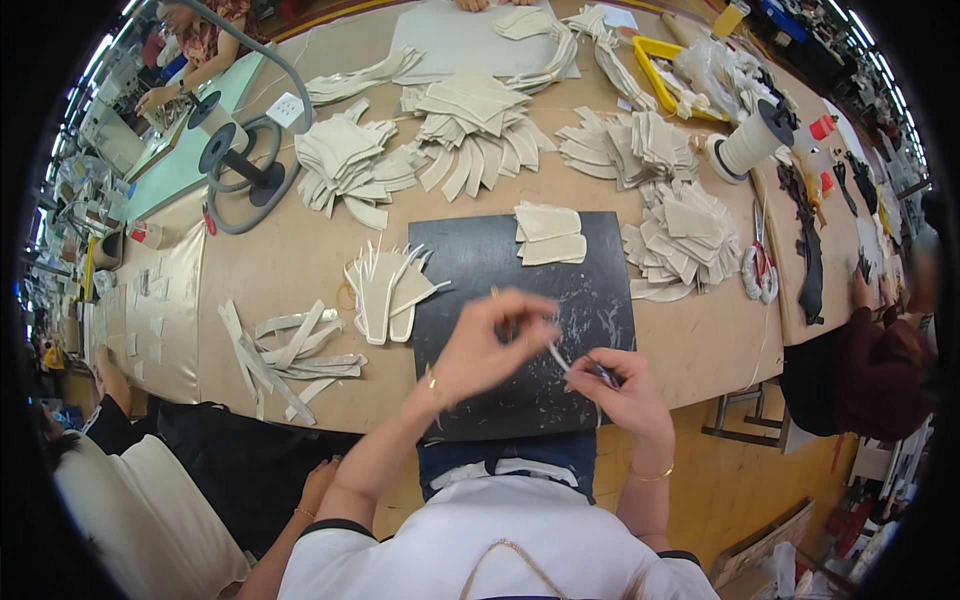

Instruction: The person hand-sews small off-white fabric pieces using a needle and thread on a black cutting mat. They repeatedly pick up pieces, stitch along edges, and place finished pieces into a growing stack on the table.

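Note:
Above the black cutting mat [470, 290], my hands are close together. A thin white strip [558, 356] spans the short gap between their fingertips. My left hand [480, 345], a little blurred, pinches the strip's upper end. My right hand [632, 395] has its fingers closed around a small dark tool [604, 374], mostly hidden, beside the strip's lower end. Two cream flat pieces [550, 235] lie at the mat's far edge. On its left edge rest cream pieces edged with white strips [385, 290], their loose ends sticking up.
Fanned stacks of cream pieces [470, 115] line the table's far side, with another stack [690, 235] at right near red-handled scissors [760, 265]. Loose strips [290, 355] lie left. Thread spools [750, 140], a yellow tray [655, 75] and co-workers [215, 45] surround the table.

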`<state>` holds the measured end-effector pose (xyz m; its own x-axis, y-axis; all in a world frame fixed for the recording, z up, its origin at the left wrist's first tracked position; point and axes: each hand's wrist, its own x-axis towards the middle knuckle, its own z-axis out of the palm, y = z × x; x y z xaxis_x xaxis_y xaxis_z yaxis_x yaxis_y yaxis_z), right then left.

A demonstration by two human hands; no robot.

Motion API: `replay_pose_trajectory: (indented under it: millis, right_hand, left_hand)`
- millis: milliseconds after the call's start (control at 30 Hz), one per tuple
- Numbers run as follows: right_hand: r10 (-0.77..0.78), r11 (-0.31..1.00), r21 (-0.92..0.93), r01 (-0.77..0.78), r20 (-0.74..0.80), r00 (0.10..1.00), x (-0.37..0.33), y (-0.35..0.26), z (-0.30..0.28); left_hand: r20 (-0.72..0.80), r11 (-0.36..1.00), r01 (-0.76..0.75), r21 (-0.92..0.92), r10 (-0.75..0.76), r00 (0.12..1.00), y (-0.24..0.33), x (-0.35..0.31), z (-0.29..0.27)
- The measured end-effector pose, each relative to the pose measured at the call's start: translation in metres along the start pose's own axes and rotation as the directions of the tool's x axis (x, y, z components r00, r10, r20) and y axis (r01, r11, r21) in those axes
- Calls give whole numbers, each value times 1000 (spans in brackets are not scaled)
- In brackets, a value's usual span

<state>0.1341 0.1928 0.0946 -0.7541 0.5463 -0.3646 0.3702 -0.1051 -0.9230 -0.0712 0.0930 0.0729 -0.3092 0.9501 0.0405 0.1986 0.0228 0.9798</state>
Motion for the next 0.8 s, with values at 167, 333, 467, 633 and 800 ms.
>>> replay_pose_trajectory:
  millis: [167, 333, 467, 633, 800]
  right_hand:
    - [-265, 891, -399, 218, -65, 962, 2, -9, -24]
    - [-413, 660, -715, 233, -86, 907, 75, -5, -29]
    - [-437, 500, -817, 288, 49, 898, 127, 12, -11]
    - [-358, 501, -830, 244, 58, 932, 125, 25, -1]
    - [-329, 482, -847, 223, 61, 942, 125, 21, 2]
  left_hand:
    - [-22, 696, -287, 658, 398, 917, -51, 101, -14]
    - [174, 665, -253, 703, 185, 967, -77, 127, -21]
    - [204, 653, -346, 674, 285, 937, -81, 124, -27]
    - [307, 573, -414, 707, 279, 910, -86, 132, -36]
    - [380, 550, -457, 699, 255, 889, -81, 137, -42]
